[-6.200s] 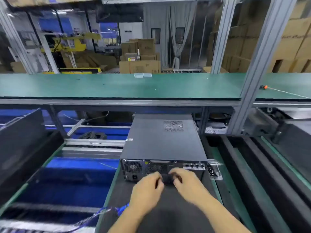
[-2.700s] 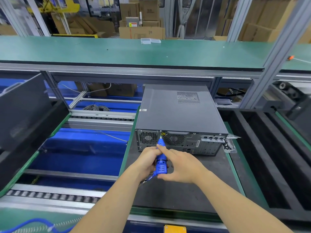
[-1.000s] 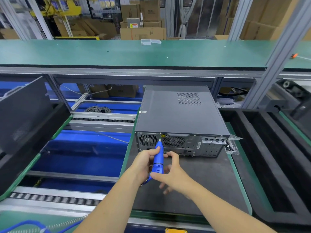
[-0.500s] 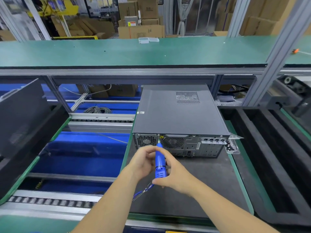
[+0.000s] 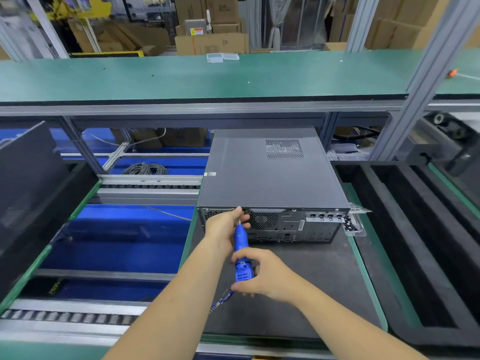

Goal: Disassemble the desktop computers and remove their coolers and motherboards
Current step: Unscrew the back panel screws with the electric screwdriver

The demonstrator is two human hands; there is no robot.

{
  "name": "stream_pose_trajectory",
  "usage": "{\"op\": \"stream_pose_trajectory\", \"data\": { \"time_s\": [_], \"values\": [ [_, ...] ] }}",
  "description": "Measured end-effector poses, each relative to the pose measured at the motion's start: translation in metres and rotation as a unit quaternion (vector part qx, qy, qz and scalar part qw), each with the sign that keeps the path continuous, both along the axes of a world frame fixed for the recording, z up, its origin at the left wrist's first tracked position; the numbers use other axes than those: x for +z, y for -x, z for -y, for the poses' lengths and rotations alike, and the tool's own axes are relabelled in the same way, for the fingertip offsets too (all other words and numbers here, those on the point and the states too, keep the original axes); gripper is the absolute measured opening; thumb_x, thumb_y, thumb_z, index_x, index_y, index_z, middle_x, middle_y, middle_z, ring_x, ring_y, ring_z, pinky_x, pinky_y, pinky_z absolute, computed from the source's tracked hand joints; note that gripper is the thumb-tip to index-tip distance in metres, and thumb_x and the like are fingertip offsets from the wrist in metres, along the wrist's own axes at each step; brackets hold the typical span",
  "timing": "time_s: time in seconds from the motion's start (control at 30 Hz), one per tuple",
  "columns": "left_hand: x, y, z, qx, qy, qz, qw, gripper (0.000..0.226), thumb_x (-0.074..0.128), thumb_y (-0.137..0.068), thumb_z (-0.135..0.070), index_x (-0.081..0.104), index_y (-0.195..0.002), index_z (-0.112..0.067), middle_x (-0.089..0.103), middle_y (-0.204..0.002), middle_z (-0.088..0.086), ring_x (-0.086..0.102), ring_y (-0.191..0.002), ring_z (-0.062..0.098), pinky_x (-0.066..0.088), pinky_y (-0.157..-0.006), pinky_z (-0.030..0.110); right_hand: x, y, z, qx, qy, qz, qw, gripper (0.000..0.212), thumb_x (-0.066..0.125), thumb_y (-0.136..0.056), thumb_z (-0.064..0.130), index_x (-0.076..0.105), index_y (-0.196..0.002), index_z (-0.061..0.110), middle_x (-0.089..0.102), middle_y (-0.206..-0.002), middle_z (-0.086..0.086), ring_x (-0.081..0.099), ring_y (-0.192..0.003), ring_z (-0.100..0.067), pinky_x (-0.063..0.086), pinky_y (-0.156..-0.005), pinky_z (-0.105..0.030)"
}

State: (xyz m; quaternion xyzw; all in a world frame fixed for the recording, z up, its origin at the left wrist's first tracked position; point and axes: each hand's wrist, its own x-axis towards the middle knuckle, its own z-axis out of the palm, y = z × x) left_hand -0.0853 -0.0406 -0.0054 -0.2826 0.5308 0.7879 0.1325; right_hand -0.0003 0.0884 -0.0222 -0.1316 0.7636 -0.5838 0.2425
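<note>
A warehouse floor fills the top of the frame, stacked with cardboard boxes (image 5: 211, 42) behind a long green shelf (image 5: 181, 79) that spans the whole width. Two small clear plastic boxes (image 5: 222, 57) sit side by side at the shelf's far edge, upper centre. Below the shelf, at centre, one desktop computer (image 5: 270, 178) lies flat on a dark mat (image 5: 298, 281), its closed grey top panel up and its rear panel facing the camera. One perforated vent patch shows on the top panel, and two round fan grilles show on the rear. A small clear tray of dark screws (image 5: 353, 226) sits just beside the computer's lower right corner. A coil of grey cable (image 5: 144, 168) lies left of centre on blue flooring, beyond a roller conveyor (image 5: 150, 187). Black foam trays (image 5: 415, 242) fill the right side, and a dark panel (image 5: 28, 178) leans at the left edge.

One blue electric screwdriver (image 5: 240, 252) points up at the top edge of the rear panel. The left hand (image 5: 224, 227) curls its fingers around the tool's bit right at the panel. The right hand (image 5: 262, 275) grips the lower body of the screwdriver, thumb on top. A coiled blue cord (image 5: 220, 301) hangs from the tool's base.
</note>
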Motion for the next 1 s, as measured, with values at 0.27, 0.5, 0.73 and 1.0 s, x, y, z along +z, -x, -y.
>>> {"op": "stream_pose_trajectory", "data": {
  "time_s": [0.27, 0.5, 0.73, 1.0],
  "values": [
    [-0.034, -0.019, 0.015, 0.056, 0.156, -0.032, 0.986, 0.008, 0.059, -0.095, -0.014, 0.062, -0.088, -0.009, 0.072, -0.083, 0.013, 0.059, -0.060, 0.023, 0.047, -0.056, 0.030, -0.004, -0.015, -0.012, 0.024, -0.038, 0.000, 0.999, 0.035, 0.084, -0.071, 0.020, 0.065, -0.097, 0.033, 0.065, -0.081, 0.000, 0.059, -0.055, -0.018, 0.055, -0.060, -0.029],
    [-0.101, -0.055, 0.039, -0.298, 0.588, -0.023, 0.751, 0.009, 0.067, -0.086, -0.037, 0.063, -0.083, -0.029, 0.067, -0.086, -0.010, 0.063, -0.087, 0.018, 0.053, -0.078, 0.032, -0.017, -0.022, -0.027, -0.036, -0.034, 0.009, 0.999, 0.042, 0.088, -0.063, 0.029, 0.066, -0.099, 0.035, 0.066, -0.080, 0.005, 0.057, -0.056, -0.013, 0.056, -0.061, -0.028],
    [-0.094, -0.048, 0.034, -0.322, 0.585, -0.019, 0.744, 0.024, 0.064, -0.083, -0.023, 0.060, -0.107, -0.026, 0.063, -0.107, -0.005, 0.061, -0.102, 0.021, 0.050, -0.086, 0.032, -0.021, -0.026, -0.044, -0.043, -0.062, -0.030, 0.997, 0.045, 0.085, -0.066, 0.039, 0.065, -0.105, 0.046, 0.064, -0.111, 0.010, 0.056, -0.070, 0.000, 0.054, -0.074, -0.020],
    [-0.002, -0.035, -0.076, -0.197, 0.003, -0.014, 0.980, 0.038, 0.048, -0.103, -0.034, 0.065, -0.104, 0.000, 0.072, -0.084, 0.020, 0.069, -0.068, 0.031, 0.058, -0.063, 0.034, -0.006, -0.017, -0.083, -0.025, -0.095, -0.080, 0.992, 0.039, 0.082, -0.065, 0.047, 0.067, -0.101, 0.045, 0.057, -0.102, 0.011, 0.052, -0.072, 0.002, 0.047, -0.071, -0.016]
  ]
}}
